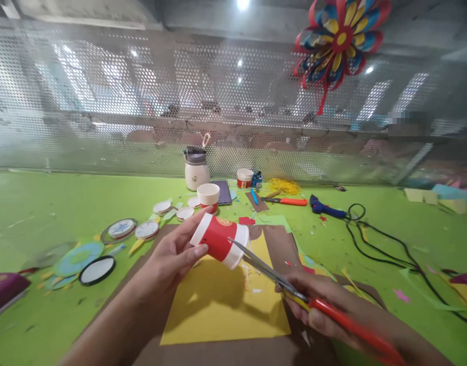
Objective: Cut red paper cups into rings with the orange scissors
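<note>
A red and white paper cup [219, 239] lies tilted on its side in my left hand [176, 249], which has its thumb and fingers closed round one end. In my right hand [313, 300] is a pair of scissors [269, 272] with red handles, gripped near the pivot. The tip of the scissors meets the cup's red wall near a small white mark. Whether it pierces the wall I cannot tell. Beneath both hands lies a sheet of yellow paper [226, 310] with small white scraps on it, on top of a brown board [203, 353].
Beyond the cup stand another paper cup [208, 193], a white jug [197, 175] and a dark phone [222, 192]. Paper discs [146, 230] lie to the left. A blue glue gun [328, 207] with a black cord and an orange-handled knife [293, 202] are at right.
</note>
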Action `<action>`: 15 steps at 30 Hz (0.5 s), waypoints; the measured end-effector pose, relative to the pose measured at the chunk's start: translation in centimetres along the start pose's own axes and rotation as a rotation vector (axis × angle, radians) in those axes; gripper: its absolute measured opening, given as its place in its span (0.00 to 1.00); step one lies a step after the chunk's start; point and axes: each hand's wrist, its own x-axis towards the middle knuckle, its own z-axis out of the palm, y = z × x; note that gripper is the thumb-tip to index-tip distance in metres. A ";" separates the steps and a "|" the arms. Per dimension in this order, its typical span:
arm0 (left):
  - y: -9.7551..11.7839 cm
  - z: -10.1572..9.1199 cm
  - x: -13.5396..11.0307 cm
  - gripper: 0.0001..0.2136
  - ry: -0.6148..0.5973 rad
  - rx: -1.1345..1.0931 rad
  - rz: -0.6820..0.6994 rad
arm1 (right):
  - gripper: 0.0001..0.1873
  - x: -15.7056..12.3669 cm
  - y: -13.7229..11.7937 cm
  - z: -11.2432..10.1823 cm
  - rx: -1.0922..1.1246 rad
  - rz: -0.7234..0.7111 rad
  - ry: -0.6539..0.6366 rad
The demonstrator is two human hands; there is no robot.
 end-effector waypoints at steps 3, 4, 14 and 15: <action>0.0 0.0 -0.1 0.30 -0.015 0.026 0.011 | 0.25 -0.1 0.3 0.1 -0.034 -0.025 0.012; 0.0 -0.1 -0.1 0.30 -0.020 0.036 0.015 | 0.24 -0.1 0.3 0.1 -0.019 -0.030 0.033; -0.7 -0.8 -0.1 0.31 -0.093 0.060 0.057 | 0.24 0.2 -0.8 0.4 -0.155 0.099 0.091; -0.8 -0.9 0.0 0.30 -0.088 0.066 0.056 | 0.25 0.2 -0.9 0.4 -0.172 0.125 0.084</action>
